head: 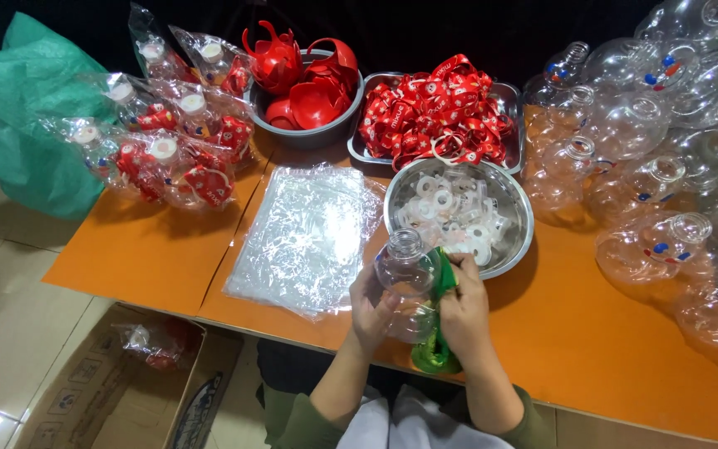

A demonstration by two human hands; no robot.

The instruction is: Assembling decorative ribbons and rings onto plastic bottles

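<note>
- Head view: left hand (pixel 371 303) wrapped around a clear plastic bottle (pixel 405 278), held upright just above the near edge of the orange table (pixel 592 333), in front of the steel bowl (pixel 504 195) of white rings (pixel 450 218).
- Right hand (pixel 463 312) closed on a green strap (pixel 440 333), pressed against the bottle's side.
- Judgement: bottle looks empty, light, thin-walled; smooth and likely slippery, would dent under a hard squeeze. Best held at the body below the neck.
- Strap looks soft and limp; pinch it near the bottle.
- Stack of clear bags (pixel 305 237) lies just left.
</note>
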